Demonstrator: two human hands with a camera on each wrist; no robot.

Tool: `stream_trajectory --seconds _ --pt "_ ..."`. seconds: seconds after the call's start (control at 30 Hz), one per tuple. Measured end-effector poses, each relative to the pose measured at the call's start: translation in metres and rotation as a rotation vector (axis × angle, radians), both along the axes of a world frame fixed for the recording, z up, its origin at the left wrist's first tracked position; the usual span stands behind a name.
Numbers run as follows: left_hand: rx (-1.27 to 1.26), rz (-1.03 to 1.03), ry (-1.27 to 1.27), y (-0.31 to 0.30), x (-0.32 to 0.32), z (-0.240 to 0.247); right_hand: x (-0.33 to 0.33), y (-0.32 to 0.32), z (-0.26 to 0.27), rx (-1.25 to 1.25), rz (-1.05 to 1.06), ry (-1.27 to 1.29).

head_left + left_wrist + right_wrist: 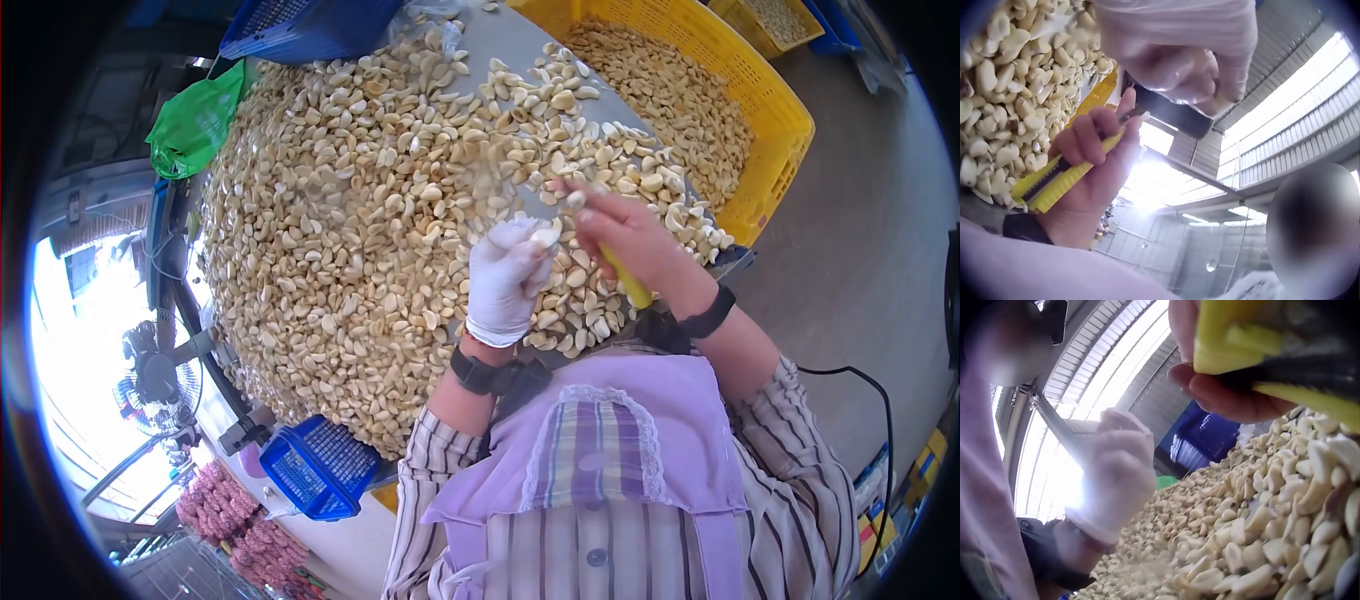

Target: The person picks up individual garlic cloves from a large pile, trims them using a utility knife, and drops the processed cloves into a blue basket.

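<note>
My left hand (505, 275), in a thin white glove, pinches a pale cashew kernel (547, 233) between thumb and fingers above the pile. Just right of it, my bare right hand (640, 238) grips a yellow utility knife (626, 276). In the left wrist view the fingers wrap round the knife's yellow handle (1075, 181), and a small whitish piece (1145, 116) shows at its tip end. The right wrist view has the knife (1232, 347) close up, with the gloved hand (1119, 472) apart from it. Loose cashew kernels (340, 240) spread beneath both hands.
A yellow crate (790, 130) of kernels stands at the far right, beside the grey table (490, 35). Blue baskets sit at the back (310, 35) and near left (315, 470). A green bag (195, 125) hangs at the left edge, near a fan (155, 375).
</note>
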State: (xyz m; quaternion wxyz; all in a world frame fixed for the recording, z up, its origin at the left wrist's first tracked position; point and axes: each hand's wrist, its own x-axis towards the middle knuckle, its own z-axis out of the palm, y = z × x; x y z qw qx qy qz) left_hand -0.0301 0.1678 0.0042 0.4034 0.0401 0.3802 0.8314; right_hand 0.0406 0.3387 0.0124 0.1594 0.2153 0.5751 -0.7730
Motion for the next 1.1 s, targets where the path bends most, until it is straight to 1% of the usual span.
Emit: stream_trajectory --seconds 0.03,0.1,0.13,0.2,0.23,0.27,0.33,0.37,0.4,0.47,0.53,0.6,0.63,0.67,0.73,0.77,0.8,0.87,0.9,0.93,1.0,1.03,1.07,1.1 --pt "-0.001 0.0 0.0 -0.001 -0.002 0.001 0.002 0.007 -0.005 -0.057 -0.107 -0.003" --pt "0.35 -0.082 -0.199 0.0 -0.006 0.003 0.005 0.019 -0.007 -0.123 -0.276 -0.021" --pt "0.352 -0.084 -0.203 0.003 -0.008 0.005 0.006 0.024 -0.006 -0.121 -0.279 -0.025" --pt "0.026 0.034 -0.272 0.013 -0.015 0.007 0.007 0.035 -0.002 -0.178 -0.408 0.095" --pt "-0.223 -0.073 0.05 0.015 -0.021 -0.009 0.006 0.04 -0.001 -0.171 -0.458 0.097" --pt "-0.221 -0.074 0.049 0.022 -0.022 -0.027 0.005 0.044 0.0 -0.168 -0.459 0.097" --pt "-0.668 -0.15 1.378 0.043 -0.018 -0.051 0.006 0.053 0.002 -0.215 -0.55 0.112" --pt "-1.014 -0.47 1.541 0.047 -0.015 -0.036 0.007 0.056 0.004 -0.202 -0.544 0.151" --pt "-1.011 -0.468 1.544 0.05 -0.014 -0.038 0.007 0.057 0.005 -0.2 -0.546 0.154" --pt "-1.016 -0.581 1.722 0.055 -0.013 -0.045 0.01 0.059 0.005 -0.234 -0.565 0.178" --pt "-1.001 -0.57 1.734 0.053 -0.013 -0.048 0.014 0.058 0.003 -0.196 -0.561 0.168" --pt "-0.723 -0.428 1.088 0.046 -0.017 -0.04 0.015 0.054 0.001 -0.166 -0.54 0.159" --pt "-0.776 -0.529 0.815 0.04 -0.024 -0.028 0.015 0.052 0.0 -0.174 -0.523 0.148" --pt "-0.779 -0.531 0.814 0.029 -0.029 -0.025 0.017 0.05 -0.001 -0.181 -0.508 0.136" --pt "-0.483 -0.336 0.164 0.009 -0.033 -0.018 0.017 0.043 0.0 -0.186 -0.475 0.123" --pt "-0.419 -0.235 0.039 0.004 -0.031 -0.011 0.016 0.039 0.001 -0.189 -0.438 0.115" --pt "-0.421 -0.228 0.041 -0.001 -0.031 -0.006 0.014 0.034 0.002 -0.192 -0.431 0.117" --pt "-0.198 -0.166 -0.14 -0.014 -0.032 0.001 0.01 0.024 0.002 -0.162 -0.302 0.08" --pt "-0.172 -0.142 -0.189 -0.02 -0.03 -0.004 0.01 0.018 0.0 -0.154 -0.251 0.082" --pt "-0.176 -0.126 -0.185 -0.023 -0.027 -0.003 0.008 0.013 0.001 -0.16 -0.236 0.086" --pt "-0.122 -0.03 -0.222 -0.025 -0.02 0.0 0.006 0.002 0.003 -0.134 -0.061 0.113" --pt "-0.042 -0.042 -0.265 -0.03 -0.02 -0.004 0.005 -0.001 0.008 -0.098 0.004 0.121" --pt "-0.041 -0.035 -0.265 -0.032 -0.019 -0.003 0.004 -0.005 0.011 -0.099 0.011 0.121" --pt "-0.016 -0.037 -0.256 -0.033 -0.017 -0.001 0.004 -0.007 0.015 -0.047 0.083 0.123"
